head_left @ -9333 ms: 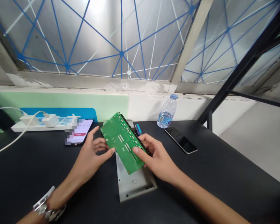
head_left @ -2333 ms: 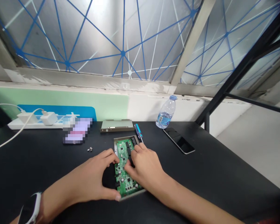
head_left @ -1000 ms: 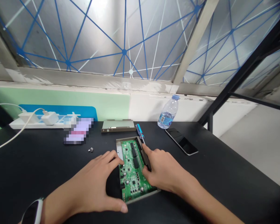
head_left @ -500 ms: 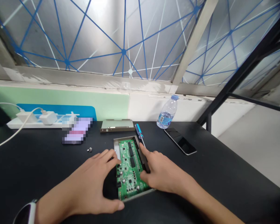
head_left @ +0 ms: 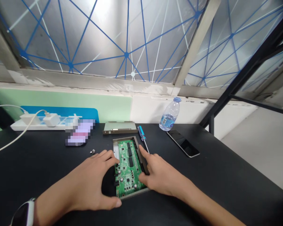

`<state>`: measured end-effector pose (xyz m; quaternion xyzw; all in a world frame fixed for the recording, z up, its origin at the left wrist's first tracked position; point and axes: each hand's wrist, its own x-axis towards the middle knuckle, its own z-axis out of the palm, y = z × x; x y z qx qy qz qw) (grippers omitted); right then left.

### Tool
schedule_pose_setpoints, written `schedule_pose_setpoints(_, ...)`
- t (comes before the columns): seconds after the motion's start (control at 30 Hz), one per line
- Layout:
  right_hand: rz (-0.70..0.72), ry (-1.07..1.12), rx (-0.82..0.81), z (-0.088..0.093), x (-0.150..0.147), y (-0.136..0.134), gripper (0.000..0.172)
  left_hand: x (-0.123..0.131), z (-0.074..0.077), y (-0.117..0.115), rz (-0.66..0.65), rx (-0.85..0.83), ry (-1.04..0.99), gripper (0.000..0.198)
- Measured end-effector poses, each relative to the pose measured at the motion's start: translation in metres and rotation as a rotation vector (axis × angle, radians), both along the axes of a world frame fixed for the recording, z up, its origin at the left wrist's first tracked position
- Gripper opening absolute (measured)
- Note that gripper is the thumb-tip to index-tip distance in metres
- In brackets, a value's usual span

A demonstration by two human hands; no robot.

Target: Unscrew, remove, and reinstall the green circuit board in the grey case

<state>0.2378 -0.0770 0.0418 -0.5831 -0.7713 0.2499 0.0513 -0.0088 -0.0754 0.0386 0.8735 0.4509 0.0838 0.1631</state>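
A green circuit board (head_left: 128, 171) lies in a shallow metal case (head_left: 115, 147) on the black table. My left hand (head_left: 91, 180) curves round the case's left side, fingertips at the left edge and thumb at the near left corner. Along the right wall, my right hand (head_left: 159, 171) grips the case, index finger stretched up the wall and thumb over the board's edge. Just beyond that index finger rests a screwdriver (head_left: 141, 133) with a blue handle. Several small screws (head_left: 92, 151) lie beyond my left hand.
A flat metal cover (head_left: 120, 127) lies near the wall. Farther right are a water bottle (head_left: 168, 117) and a black-screened phone (head_left: 184, 143). On the left, a white power strip (head_left: 19, 125) with plugs and cables stands beside a blurred purple item (head_left: 81, 133).
The case with its board has shifted slightly to the left, both hands moving with it. The camera view has tilted a little; the other things stay put.
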Motion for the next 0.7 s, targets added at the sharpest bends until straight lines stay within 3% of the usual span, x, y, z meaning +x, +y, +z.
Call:
schedule_pose_setpoints(0.47, 0.006, -0.030, 0.087, -0.007, 0.004, 0.001, 0.089, -0.004, -0.006, 0.003, -0.032, 0.046, -0.067, 0.084)
schedule_pose_setpoints(0.53, 0.001, -0.029, 0.068, -0.006, 0.004, 0.002, 0.089, -0.009, -0.001, 0.007, -0.039, 0.050, -0.066, 0.074)
schedule_pose_setpoints(0.63, -0.010, -0.033, 0.053, -0.003, 0.002, 0.001, 0.088, -0.027, 0.004, 0.023, 0.033, 0.089, -0.084, 0.036)
schedule_pose_setpoints(0.7, -0.019, -0.034, 0.042, -0.001, 0.001, 0.001, 0.087, -0.044, 0.002, 0.038, 0.092, 0.121, -0.078, 0.024)
